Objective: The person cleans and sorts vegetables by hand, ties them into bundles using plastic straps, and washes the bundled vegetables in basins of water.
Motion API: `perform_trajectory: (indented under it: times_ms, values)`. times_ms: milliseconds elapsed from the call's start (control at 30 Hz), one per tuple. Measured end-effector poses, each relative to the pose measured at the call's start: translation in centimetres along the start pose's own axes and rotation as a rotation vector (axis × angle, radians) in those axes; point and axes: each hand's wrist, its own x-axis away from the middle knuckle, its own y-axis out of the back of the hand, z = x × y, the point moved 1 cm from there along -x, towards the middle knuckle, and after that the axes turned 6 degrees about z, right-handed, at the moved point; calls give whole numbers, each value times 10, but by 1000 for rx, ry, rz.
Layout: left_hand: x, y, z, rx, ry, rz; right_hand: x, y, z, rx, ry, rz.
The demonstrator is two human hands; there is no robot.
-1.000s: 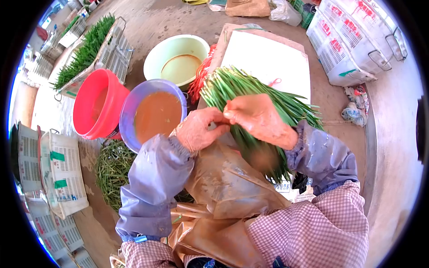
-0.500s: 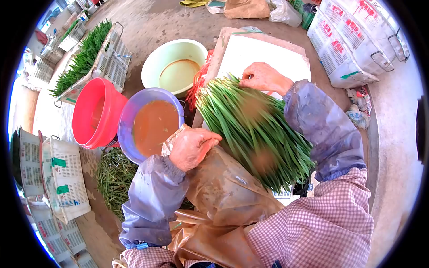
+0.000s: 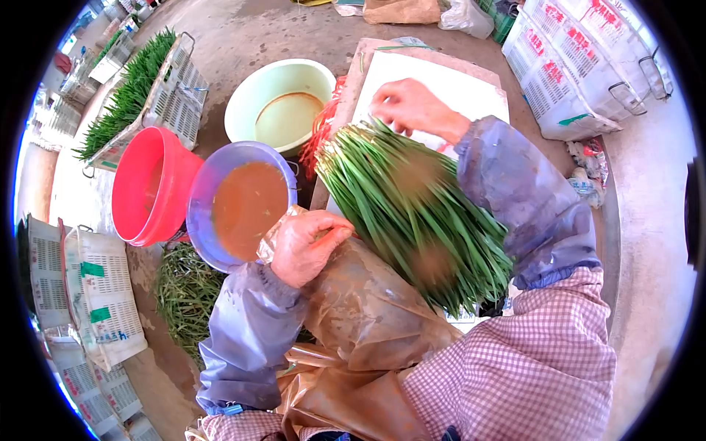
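Note:
A thick bundle of long green stalks (image 3: pixel 412 213) lies slantwise across the front of a board with a white top (image 3: pixel 441 84), pale ends toward the upper left. My right hand (image 3: pixel 413 106) hovers by those pale ends with its fingers curled; whatever its fingertips hold, if anything, is too small to make out. Left of the bundle, my left hand (image 3: pixel 305 246) has thumb and fingers pressed together at the upper edge of a brown plastic sheet (image 3: pixel 375 309), which covers my lap. Red strips (image 3: pixel 323 128) hang at the board's left edge.
Left of the board stand a pale green basin (image 3: pixel 283 106), a purple basin of brown water (image 3: pixel 243 198) and a red bucket (image 3: pixel 151 187). Loose green leaves (image 3: pixel 187 294) lie below them. White crates stand at left (image 3: pixel 110 301) and upper right (image 3: pixel 566 73).
My right hand has moved up and left, a little off the stalks' pale ends. My left hand stays at the plastic sheet. The whole view has shifted slightly.

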Motion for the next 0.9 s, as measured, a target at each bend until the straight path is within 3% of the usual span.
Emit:
perform_trajectory:
  times_ms: [67, 200, 300, 400, 433, 533, 700, 800, 833, 900]
  values:
    - [1, 0, 4, -8, -30, -21, 10, 24, -27, -10, -23, -236]
    - [4, 0, 8, -65, -60, -48, 56, 51, -93, 316, -316, -34]
    - [4, -4, 8, -69, -20, -117, 71, 36, -112, 567, -417, -124]
    - [6, -6, 17, -65, -11, -148, 62, 21, -102, 433, -390, -102]
    - [8, -4, 19, -77, -11, -156, 54, 15, -111, 546, -286, -177]
    - [15, 1, 23, -104, -6, -172, 36, 7, -119, 558, -261, -190]
    - [20, 5, 20, -136, 41, -195, 62, 5, -110, 93, -120, -285]
    - [11, 2, 20, 136, 175, -319, 76, -9, -105, -159, 3, -316]
    - [6, -1, 18, 169, 159, -316, 78, -14, -99, -221, 45, -314]
    - [-2, -3, 3, -67, -30, -220, 78, -18, -86, -311, 44, -318]
